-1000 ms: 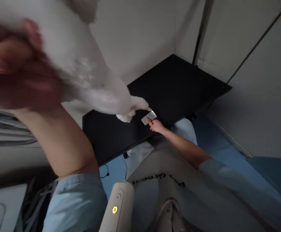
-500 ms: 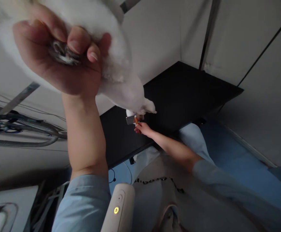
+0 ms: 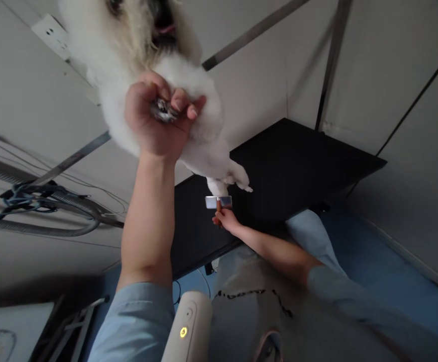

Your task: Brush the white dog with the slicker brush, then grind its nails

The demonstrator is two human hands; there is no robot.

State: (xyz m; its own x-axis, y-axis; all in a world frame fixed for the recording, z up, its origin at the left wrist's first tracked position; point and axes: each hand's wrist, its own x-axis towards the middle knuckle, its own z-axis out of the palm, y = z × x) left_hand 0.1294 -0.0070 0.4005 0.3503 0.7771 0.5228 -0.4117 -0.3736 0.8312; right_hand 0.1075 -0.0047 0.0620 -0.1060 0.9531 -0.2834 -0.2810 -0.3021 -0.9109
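A white fluffy dog (image 3: 211,156) is held upright, its hind legs on a black table (image 3: 302,161). My left hand (image 3: 162,118) is closed around its front paws (image 3: 165,109), raised high, and the dark pads show between the fingers. Part of the dog's muzzle appears at the top edge. Lower down, my right hand (image 3: 226,221) grips the wooden handle of a slicker brush (image 3: 212,202). The brush's wide, flat head lies just below one hind leg (image 3: 217,187); whether it touches the fur I cannot tell.
Grey walls stand behind the table, with a metal rail (image 3: 256,35) and a power socket (image 3: 51,35). At the left hang a ribbed hose (image 3: 72,229) and cords. A white device with a yellow light (image 3: 187,327) sits close to my chest. The floor (image 3: 365,251) is blue.
My left hand and the dog's paws have shifted right and down in view, bringing the dog's muzzle into sight. The brush has turned, showing more of its flat head, and sits slightly lower.
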